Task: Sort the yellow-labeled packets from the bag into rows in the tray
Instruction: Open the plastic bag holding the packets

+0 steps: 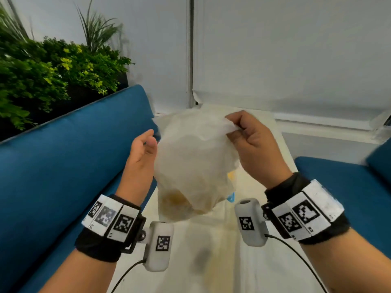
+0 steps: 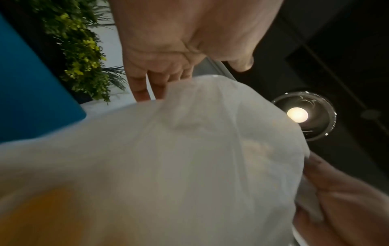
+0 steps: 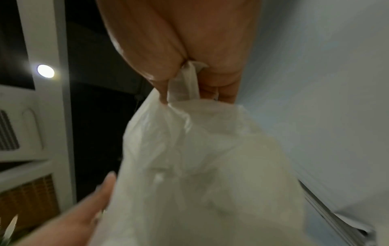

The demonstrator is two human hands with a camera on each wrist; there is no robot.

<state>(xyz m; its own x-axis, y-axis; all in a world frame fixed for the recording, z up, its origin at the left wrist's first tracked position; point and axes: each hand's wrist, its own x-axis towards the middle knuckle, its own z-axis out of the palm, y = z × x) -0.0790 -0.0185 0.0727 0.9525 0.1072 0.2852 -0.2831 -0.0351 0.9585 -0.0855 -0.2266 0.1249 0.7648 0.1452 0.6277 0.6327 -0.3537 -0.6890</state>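
A translucent white plastic bag (image 1: 190, 166) (image 2: 189, 166) (image 3: 210, 166) hangs in the air over a white table (image 1: 211, 261). My right hand (image 1: 243, 136) (image 3: 185, 74) grips its bunched top edge and carries it. Yellowish packets (image 1: 179, 199) (image 2: 42, 208) show faintly through the bag's lower part. My left hand (image 1: 146, 144) (image 2: 155, 79) is beside the bag's upper left with relaxed fingers, holding nothing; whether it touches the film I cannot tell. A small yellow and blue piece (image 1: 231, 187) peeks out past the bag's right side. No tray is clearly visible.
A blue sofa (image 1: 63, 155) runs along the left and a blue cushion (image 1: 349, 187) lies at the right. Green plants (image 1: 53, 70) stand behind the sofa. A white blind (image 1: 296, 60) covers the wall ahead.
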